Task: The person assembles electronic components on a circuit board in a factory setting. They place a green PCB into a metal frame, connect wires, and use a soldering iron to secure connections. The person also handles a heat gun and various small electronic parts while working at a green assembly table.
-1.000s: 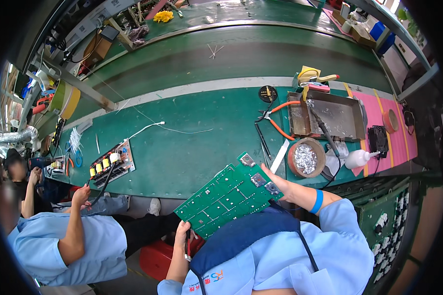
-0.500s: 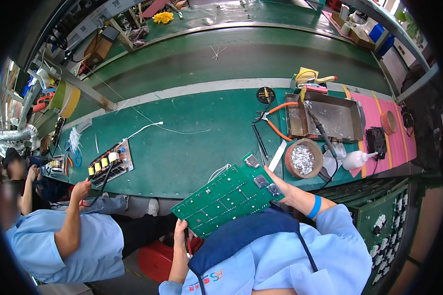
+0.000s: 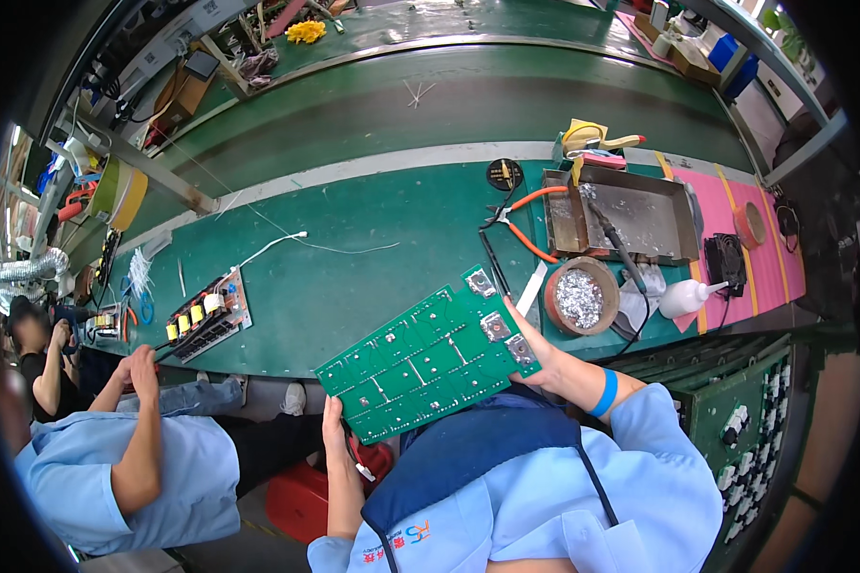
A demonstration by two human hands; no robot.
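Note:
A large green circuit board (image 3: 428, 371) is held slantwise in front of my apron, solder side facing up. My left hand (image 3: 333, 420) grips its near left corner. At the far right end, my right hand (image 3: 533, 355) holds the edge beside several square silvery pads; most of its fingers are hidden under the board. A red and black lead with a white connector (image 3: 364, 472) hangs below the board near my left hand. Components on the underside cannot be seen.
On the green bench (image 3: 354, 201) lie orange-handled pliers (image 3: 527, 227), a metal tray (image 3: 640, 215) with a soldering iron (image 3: 613, 234), a bowl of solder scraps (image 3: 580, 298) and a white bottle (image 3: 686, 299). A co-worker (image 3: 134, 468) at left handles a lead near another board (image 3: 208, 315).
My hands have lifted the board slightly, shifted it left and turned its face more toward me. The co-worker's hands have come together at the lead.

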